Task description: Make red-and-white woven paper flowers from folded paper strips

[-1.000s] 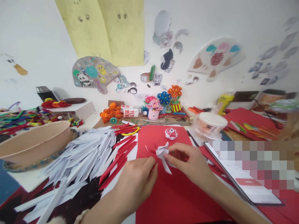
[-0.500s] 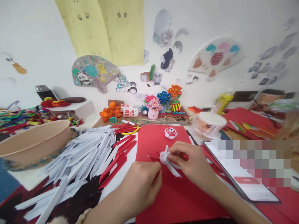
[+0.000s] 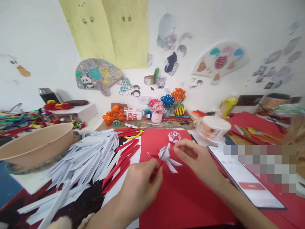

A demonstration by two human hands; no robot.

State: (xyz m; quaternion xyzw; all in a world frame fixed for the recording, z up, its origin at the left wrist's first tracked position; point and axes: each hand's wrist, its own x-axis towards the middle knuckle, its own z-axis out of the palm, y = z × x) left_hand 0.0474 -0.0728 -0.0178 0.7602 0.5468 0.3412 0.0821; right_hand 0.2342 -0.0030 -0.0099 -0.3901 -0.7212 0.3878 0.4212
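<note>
My left hand pinches a red strip of a small folded paper piece just above the red sheet. The piece has a white knotted middle, with white tails pointing down right and a thin red strip sticking out left. My right hand is close on its right side, apart from it, thumb and forefinger parted with nothing between them. Beyond them sits a red and white woven paper ball. To the left lie red folded strips and a heap of white folded strips.
A beige bowl stands at the left. On the right are a phone showing a timer and a lidded tub. Handmade flower pots and a white-labelled bottle line the back, near a yellow ring.
My right hand has let go of the white part of the paper piece and moved slightly away. My left hand now holds the piece by its red strip, and the piece has shifted slightly left.
</note>
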